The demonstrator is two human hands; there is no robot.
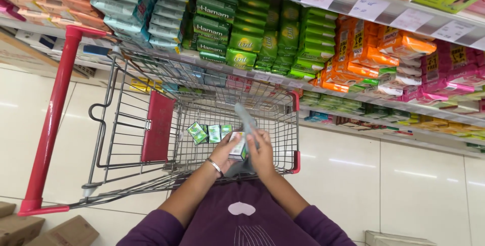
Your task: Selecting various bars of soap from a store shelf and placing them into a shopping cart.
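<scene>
The left hand (226, 150) curls around a small white-and-green soap box (237, 146), fingers wrapped on its near side, a thin bangle (215, 166) at the wrist; the right hand (261, 154) closes over a grey cloth (246, 119), which rises from between the two hands and stands up in a narrow fold above them; the box sits just left of the cloth and touches the right hand's fingers (whether the right hand also grips the box, I cannot tell). Both hands hover over the near end of a wire cart (202, 102), inside its basket; the cart has a red handle (53, 119) at the left and a red flap (156, 132) on its child seat; red caps mark its far corners. On the cart's floor, just beyond the left hand, lie three green boxes (209, 133) side by side, apart from the held box. Purple sleeves (151, 228) fill the bottom of the view. Beyond the cart runs a shelf (353, 3) of stacked soap packs: teal and dark green at the left, bright green (283, 39) in the middle, orange (374, 54) and pink further right; white price tags hang along the upper rail. A lower shelf holds more packs, partly hidden by the cart's mesh. Brown cartons (45, 231) sit on the pale tiled floor at the bottom left.
</scene>
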